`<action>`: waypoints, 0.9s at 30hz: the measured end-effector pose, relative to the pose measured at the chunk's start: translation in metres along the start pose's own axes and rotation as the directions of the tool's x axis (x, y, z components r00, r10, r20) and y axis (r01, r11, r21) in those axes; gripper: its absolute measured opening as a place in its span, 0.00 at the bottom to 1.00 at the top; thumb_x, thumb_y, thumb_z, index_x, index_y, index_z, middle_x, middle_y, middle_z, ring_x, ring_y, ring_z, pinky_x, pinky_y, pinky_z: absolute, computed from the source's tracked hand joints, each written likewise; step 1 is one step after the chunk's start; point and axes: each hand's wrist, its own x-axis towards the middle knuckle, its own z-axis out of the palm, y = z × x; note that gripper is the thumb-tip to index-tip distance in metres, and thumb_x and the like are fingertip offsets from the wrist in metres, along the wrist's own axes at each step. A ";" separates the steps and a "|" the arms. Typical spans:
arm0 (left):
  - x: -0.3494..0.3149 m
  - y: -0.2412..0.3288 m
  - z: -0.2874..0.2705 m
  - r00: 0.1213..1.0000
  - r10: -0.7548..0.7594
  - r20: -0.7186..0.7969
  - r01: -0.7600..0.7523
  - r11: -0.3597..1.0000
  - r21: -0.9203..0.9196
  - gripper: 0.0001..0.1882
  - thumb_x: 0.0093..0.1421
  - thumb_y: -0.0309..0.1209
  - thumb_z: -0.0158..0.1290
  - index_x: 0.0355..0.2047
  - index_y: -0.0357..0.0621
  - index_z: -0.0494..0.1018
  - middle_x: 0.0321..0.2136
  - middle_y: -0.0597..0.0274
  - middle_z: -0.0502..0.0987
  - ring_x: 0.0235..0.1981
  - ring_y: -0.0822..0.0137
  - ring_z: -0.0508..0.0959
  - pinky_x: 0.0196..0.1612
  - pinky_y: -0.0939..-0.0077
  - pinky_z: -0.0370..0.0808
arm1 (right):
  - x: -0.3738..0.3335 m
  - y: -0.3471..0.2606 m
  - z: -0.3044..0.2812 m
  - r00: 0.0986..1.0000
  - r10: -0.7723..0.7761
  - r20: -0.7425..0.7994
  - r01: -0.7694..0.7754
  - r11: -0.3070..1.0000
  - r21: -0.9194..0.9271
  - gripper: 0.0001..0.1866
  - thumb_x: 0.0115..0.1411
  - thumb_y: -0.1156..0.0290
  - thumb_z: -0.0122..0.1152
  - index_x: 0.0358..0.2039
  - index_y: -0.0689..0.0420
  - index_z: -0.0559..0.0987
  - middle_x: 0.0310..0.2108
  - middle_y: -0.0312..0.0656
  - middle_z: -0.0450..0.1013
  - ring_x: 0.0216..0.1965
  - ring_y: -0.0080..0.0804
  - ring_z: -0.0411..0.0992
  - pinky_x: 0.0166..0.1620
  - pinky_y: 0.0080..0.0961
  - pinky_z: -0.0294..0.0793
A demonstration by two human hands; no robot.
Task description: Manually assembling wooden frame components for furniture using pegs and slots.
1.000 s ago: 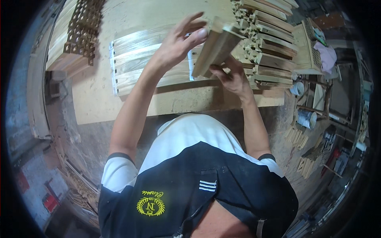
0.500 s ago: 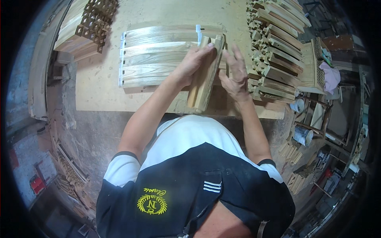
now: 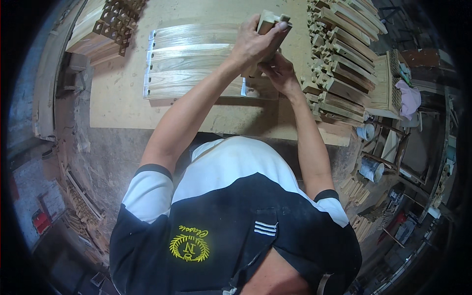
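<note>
A bucket [image 3: 371,168] sits right of the table [image 3: 118,109], contents unclear. Over the table, the left hand [image 3: 250,46] clasps wood pieces [image 3: 267,20]; the right hand [image 3: 282,76] meets their underside, its closure hidden.

Beyond right edge of tabletop [image 3: 115,112]: pink cloth [image 3: 409,100]. Outside near right corner: whitish bucket [image 3: 365,131], second bucket [image 3: 371,169]; on floor there, pale wooden sticks [image 3: 355,191]. Well apart from near left corner: red object [image 3: 41,222], kind unclear.
</note>
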 end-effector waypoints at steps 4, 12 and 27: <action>-0.011 -0.021 -0.004 0.991 0.070 -0.117 -0.076 0.996 -0.051 0.21 0.59 0.45 0.64 0.36 0.37 0.77 0.24 0.59 0.79 0.27 0.68 0.78 0.33 0.70 0.76 | -0.001 -0.003 0.007 0.999 -0.006 0.038 0.006 1.000 -0.007 0.13 0.62 0.71 0.63 0.45 0.62 0.75 0.34 0.44 0.79 0.37 0.32 0.80 0.41 0.31 0.80; -0.064 -0.043 -0.007 0.873 0.475 -0.111 -0.456 0.875 0.160 0.17 0.50 0.40 0.66 0.35 0.44 0.75 0.28 0.55 0.74 0.29 0.52 0.76 0.33 0.61 0.73 | -0.018 0.028 -0.009 0.889 -0.383 0.252 0.454 0.810 -0.371 0.22 0.50 0.76 0.69 0.47 0.58 0.76 0.32 0.48 0.75 0.29 0.47 0.75 0.34 0.36 0.75; -0.027 -0.120 -0.249 0.812 -0.019 -0.583 0.161 0.968 0.192 0.46 0.47 0.46 0.71 0.59 0.36 0.61 0.51 0.51 0.68 0.53 0.56 0.70 0.57 0.60 0.69 | -0.138 -0.019 0.010 0.841 0.216 -0.496 -0.197 0.976 0.091 0.16 0.64 0.78 0.62 0.51 0.67 0.75 0.47 0.49 0.75 0.42 0.33 0.76 0.50 0.28 0.78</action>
